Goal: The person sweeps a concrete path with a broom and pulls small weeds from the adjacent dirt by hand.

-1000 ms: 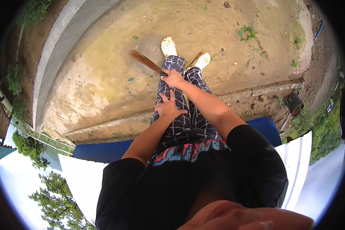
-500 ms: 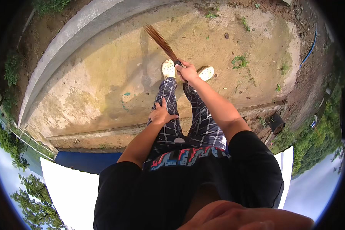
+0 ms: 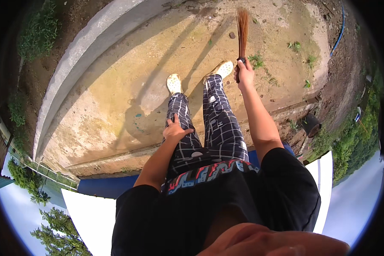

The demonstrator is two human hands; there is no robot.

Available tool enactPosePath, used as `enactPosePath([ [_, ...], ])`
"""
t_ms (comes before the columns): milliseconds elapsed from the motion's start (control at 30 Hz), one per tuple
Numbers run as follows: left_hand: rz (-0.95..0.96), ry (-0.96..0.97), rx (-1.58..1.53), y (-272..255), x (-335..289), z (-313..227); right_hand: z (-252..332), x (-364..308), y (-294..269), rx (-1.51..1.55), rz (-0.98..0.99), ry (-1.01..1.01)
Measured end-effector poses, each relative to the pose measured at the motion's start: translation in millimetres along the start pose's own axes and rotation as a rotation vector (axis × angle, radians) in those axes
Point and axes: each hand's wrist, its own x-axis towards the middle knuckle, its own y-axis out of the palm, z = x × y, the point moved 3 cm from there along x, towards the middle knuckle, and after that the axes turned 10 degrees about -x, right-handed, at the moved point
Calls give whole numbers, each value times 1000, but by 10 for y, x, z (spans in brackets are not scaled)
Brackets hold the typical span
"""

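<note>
My right hand (image 3: 245, 73) is wrapped round the dark handle of a short stick broom (image 3: 242, 34). Its brown bristles point away from me, over the ground at the far right of my feet. My left hand (image 3: 175, 129) rests on my left thigh, fingers spread over the dark checked trousers (image 3: 219, 106). Nothing is in that hand. Below, my feet stand apart in pale yellow clogs (image 3: 174, 84), the right one set a little farther forward.
A stained concrete slab (image 3: 102, 111) lies underfoot, with small weeds (image 3: 257, 61) and a dark clod (image 3: 232, 35) on it. A low curved concrete wall (image 3: 68, 68) borders the left. On the right are bare soil, a blue hose (image 3: 338, 38) and a dark pot-like container (image 3: 311, 125).
The broom has swung from in front of my feet out to the right, its bristles turning from far left to straight ahead. My right foot has moved forward; my left hand stays on the thigh.
</note>
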Motion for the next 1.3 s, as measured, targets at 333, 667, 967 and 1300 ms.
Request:
enactPosePath([
  [333, -68, 231, 145, 177, 86, -390, 14, 1202, -1529, 286, -203, 176],
  [667, -45, 215, 322, -89, 75, -1054, -232, -7, -1348, 104, 313, 302],
  [967, 29, 110, 499, -317, -199, -1718, -846, 559, -2072, 466, -159, 335],
  [1300, -185, 195, 493, -621, -414, -2569, -705, -332, -2625, 244, 136, 519],
])
